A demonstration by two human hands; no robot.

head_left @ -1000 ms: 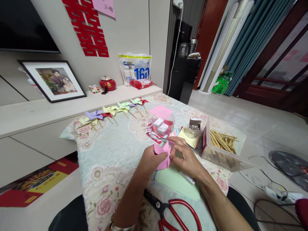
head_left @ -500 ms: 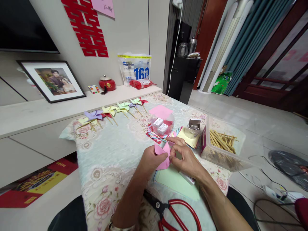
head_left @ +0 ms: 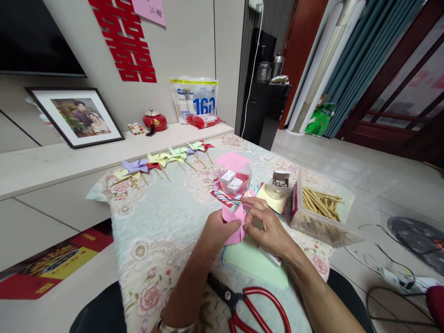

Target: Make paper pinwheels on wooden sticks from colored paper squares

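Both the left hand (head_left: 217, 231) and right hand (head_left: 268, 229) pinch a folded pink paper (head_left: 234, 226) above the tabletop (head_left: 163, 222), red scissors (head_left: 249, 303) at 6 o'clock.

Hardly any shift: both hands (head_left: 243, 229) a touch lower on the pink paper (head_left: 233, 227).

Red scissors (head_left: 258, 303) near finished pinwheels (head_left: 163, 162), a stick box (head_left: 321, 206) and a green sheet (head_left: 255, 263)

Home living room: framed photo (head_left: 80, 117), TV (head_left: 34, 37), curtains (head_left: 364, 51), floral-cloth table (head_left: 156, 231).
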